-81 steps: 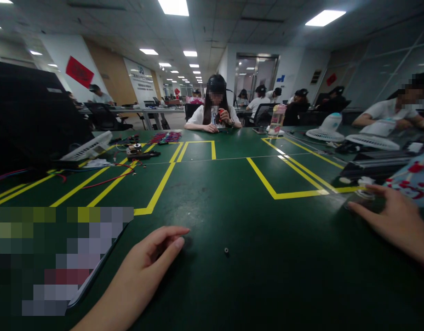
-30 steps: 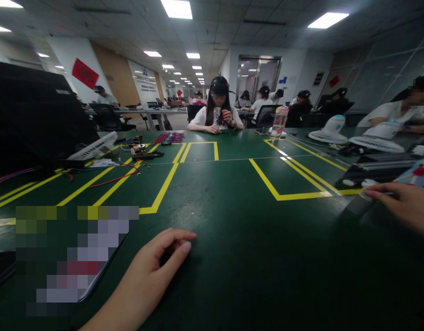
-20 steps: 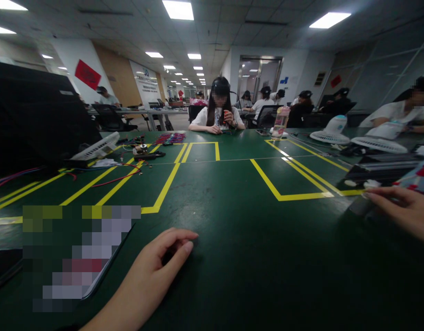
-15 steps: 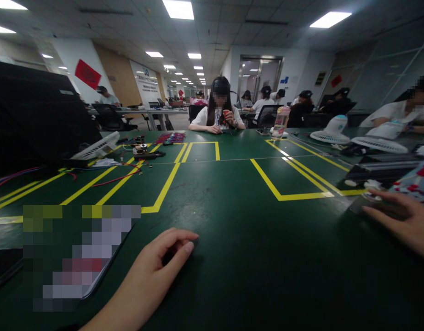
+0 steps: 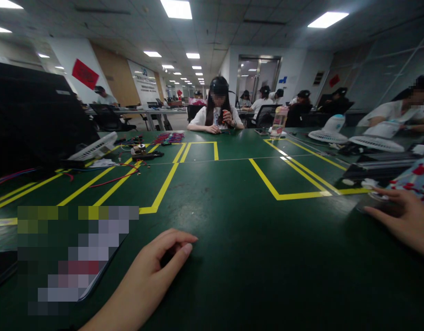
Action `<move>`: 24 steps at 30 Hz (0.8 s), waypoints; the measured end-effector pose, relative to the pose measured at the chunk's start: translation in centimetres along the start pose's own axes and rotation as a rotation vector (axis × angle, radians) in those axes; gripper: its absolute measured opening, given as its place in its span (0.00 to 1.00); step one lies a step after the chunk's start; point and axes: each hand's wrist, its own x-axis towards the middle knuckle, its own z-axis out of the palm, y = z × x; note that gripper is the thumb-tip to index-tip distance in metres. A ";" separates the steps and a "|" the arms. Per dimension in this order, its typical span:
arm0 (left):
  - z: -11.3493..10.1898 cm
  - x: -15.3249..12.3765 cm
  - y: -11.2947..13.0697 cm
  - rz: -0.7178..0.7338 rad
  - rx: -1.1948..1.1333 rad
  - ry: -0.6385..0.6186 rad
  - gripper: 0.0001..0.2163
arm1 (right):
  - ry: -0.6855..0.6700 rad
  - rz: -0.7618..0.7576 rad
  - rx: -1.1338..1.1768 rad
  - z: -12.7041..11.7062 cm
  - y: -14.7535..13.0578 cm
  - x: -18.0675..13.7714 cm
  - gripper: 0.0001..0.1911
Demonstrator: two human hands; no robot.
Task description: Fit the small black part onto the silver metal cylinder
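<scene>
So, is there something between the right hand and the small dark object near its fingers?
Nothing visible. The right hand reaches the small dark object with its fingertips; whether they touch is unclear.

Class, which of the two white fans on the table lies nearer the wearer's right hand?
The flat fan at the far right lies nearer the right hand; the other fan stands farther back.
</scene>
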 end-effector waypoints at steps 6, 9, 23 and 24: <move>0.1 0.1 0.0 0.010 0.006 0.022 0.09 | 0.086 -0.009 0.196 0.3 0.5 0.2 0.38; 0.1 0.2 0.3 0.016 0.002 0.043 0.09 | 0.125 0.019 0.115 0.5 0.3 0.4 0.32; -0.1 0.1 0.7 0.014 0.018 0.052 0.09 | -0.539 -0.928 0.784 3.2 -21.6 -16.9 0.17; -0.1 0.1 0.7 0.016 0.021 0.047 0.09 | -0.565 -0.927 0.785 3.4 -21.9 -17.1 0.17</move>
